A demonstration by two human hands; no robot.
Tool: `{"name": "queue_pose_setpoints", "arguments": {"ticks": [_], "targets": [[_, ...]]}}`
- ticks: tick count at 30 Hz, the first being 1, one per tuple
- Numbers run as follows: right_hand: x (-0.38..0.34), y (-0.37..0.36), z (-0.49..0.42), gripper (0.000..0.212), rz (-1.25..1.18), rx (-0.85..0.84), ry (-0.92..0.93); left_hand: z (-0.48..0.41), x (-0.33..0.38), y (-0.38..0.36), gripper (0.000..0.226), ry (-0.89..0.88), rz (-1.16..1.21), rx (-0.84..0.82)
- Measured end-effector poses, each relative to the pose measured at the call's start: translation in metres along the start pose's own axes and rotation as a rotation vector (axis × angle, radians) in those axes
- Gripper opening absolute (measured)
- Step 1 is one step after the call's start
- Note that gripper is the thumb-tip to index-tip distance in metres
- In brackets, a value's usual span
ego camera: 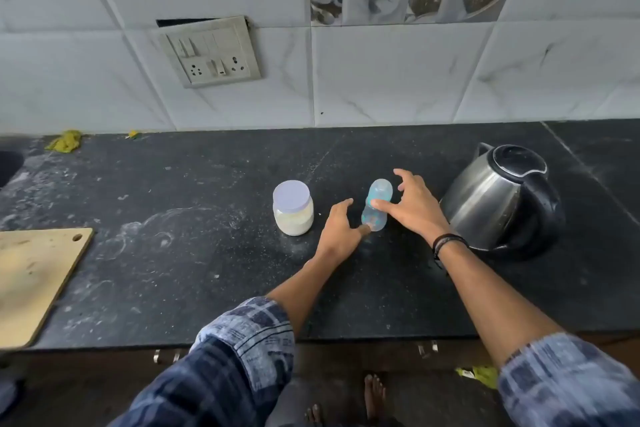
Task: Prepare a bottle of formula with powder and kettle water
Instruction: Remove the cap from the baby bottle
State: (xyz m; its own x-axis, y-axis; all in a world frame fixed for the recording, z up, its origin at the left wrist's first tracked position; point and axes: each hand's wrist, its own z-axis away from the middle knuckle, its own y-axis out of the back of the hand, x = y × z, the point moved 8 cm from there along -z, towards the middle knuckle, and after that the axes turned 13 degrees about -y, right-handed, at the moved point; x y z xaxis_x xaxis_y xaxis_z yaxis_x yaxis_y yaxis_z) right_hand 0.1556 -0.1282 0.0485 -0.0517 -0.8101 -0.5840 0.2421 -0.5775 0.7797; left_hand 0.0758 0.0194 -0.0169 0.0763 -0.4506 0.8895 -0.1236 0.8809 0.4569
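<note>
Two open hands flank the bottle (377,204), neither gripping yet. It stands upright just left of the kettle (498,198); your right hand (414,208) reaches its cap, your left hand (341,229) its base.

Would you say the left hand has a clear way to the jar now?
Probably yes: the left hand is open just right of the jar, with only bare counter between them.

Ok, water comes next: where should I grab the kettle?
By the kettle's black handle, which curves down its right side, opposite the spout. Probably best from the right, with the right hand, which is nearer.
</note>
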Motion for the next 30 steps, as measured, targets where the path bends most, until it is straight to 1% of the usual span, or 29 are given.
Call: {"name": "queue_pose_setpoints", "arguments": {"ticks": [4,7,9,12,14,20,26,30], "targets": [[-0.006,-0.004,-0.013,0.083,0.099,-0.013,0.031,-0.014,0.000,-0.009,0.082,0.011,-0.036,-0.002],[-0.007,-0.008,-0.023,0.077,0.122,-0.001,0.056,-0.022,-0.003,-0.019,0.080,0.027,-0.025,0.022],[-0.008,-0.007,-0.026,0.072,0.147,0.008,0.080,-0.025,-0.001,-0.025,0.077,0.031,0.014,0.045],[-0.007,-0.009,-0.029,0.057,0.161,0.007,0.116,-0.026,0.006,-0.031,0.069,0.033,0.077,0.106],[-0.007,-0.011,-0.029,0.053,0.158,0.002,0.137,-0.027,0.011,-0.034,0.065,0.033,0.100,0.145],[-0.001,-0.017,-0.031,0.056,0.135,-0.025,0.150,-0.030,0.014,-0.040,0.057,0.050,0.055,0.202],[-0.003,-0.018,-0.031,0.060,0.137,0.024,0.154,-0.032,0.010,-0.038,0.056,0.014,-0.022,0.201],[-0.003,-0.019,-0.032,0.061,0.135,0.041,0.139,-0.033,0.007,-0.036,0.054,0.008,-0.023,0.200]]}}
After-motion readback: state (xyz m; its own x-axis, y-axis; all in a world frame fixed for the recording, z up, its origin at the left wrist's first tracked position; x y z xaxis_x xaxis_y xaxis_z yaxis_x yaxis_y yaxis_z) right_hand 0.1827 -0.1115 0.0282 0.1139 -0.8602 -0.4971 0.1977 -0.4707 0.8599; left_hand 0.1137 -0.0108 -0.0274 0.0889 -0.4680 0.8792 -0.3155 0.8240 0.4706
